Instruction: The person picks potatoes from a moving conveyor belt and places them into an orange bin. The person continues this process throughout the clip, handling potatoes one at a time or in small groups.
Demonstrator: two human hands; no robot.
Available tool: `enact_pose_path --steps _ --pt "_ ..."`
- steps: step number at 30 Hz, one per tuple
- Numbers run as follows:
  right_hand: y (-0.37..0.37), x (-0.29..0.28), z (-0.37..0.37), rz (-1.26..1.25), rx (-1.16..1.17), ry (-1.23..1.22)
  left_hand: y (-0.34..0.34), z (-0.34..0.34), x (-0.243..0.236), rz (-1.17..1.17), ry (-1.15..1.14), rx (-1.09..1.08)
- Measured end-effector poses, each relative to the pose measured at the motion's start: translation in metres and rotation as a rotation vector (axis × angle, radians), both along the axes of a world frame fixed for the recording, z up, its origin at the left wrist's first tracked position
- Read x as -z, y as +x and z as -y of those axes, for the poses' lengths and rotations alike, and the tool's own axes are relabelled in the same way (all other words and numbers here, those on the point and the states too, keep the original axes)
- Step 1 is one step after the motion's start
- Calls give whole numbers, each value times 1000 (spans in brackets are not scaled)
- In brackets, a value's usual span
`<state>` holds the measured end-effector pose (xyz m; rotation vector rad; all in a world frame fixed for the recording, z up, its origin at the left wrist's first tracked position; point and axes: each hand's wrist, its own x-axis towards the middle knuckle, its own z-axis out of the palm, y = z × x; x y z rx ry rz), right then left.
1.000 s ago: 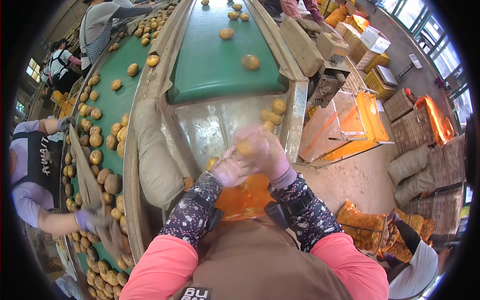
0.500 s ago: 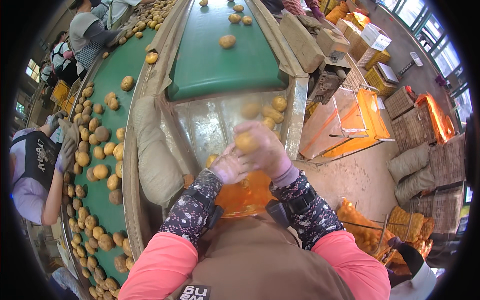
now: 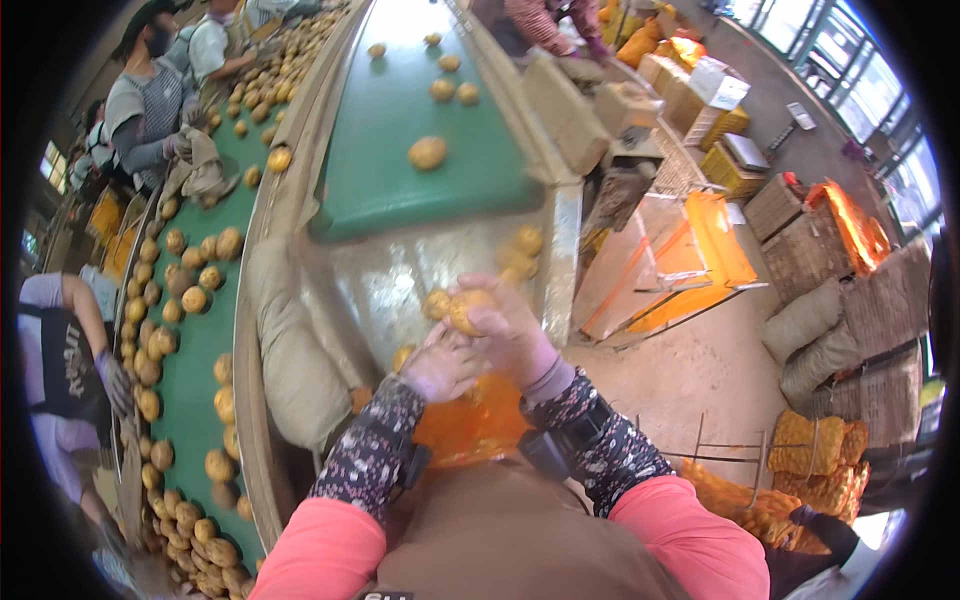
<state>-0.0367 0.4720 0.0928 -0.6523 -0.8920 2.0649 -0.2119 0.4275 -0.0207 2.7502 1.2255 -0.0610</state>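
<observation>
My right hand [image 3: 508,325] is closed around a yellow potato [image 3: 468,311] over the lower end of the metal chute [image 3: 385,275]. A second potato [image 3: 436,303] sits right beside it, above my left fingers; whether either hand grips it I cannot tell. My left hand [image 3: 443,366] is just below, fingers spread and loosely bent, close to the right palm. Another potato [image 3: 402,358] lies by the left hand's outer side. Under both hands hangs an orange mesh bag [image 3: 470,425], partly hidden by my wrists. Blurred potatoes [image 3: 522,250] rest at the chute's right side.
A green conveyor [image 3: 410,200] carries potatoes toward the chute. On my left, another green belt [image 3: 200,335] bears many potatoes, with co-workers along its far side. A padded sack [image 3: 290,345] covers the chute's left edge. At right stand a frame with orange mesh [image 3: 720,245] and filled bags [image 3: 810,445].
My right hand has turned and lowered slightly, still holding a potato; a second potato now shows beside it. My left fingers have bent more. The whole view has shifted a little.
</observation>
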Motion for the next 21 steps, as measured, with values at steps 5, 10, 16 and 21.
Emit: enact_pose_path --steps 5,10,16,21 --pt "35 -79 -49 492 760 1150 0 0 3 116 74 37" --pt "96 -221 -162 851 1642 1798 0 1 3 122 76 37" --pt "83 -184 -169 690 743 1520 -1 1 12 111 124 48" --pt "31 -51 -100 921 -78 1043 -7 0 19 117 65 52"
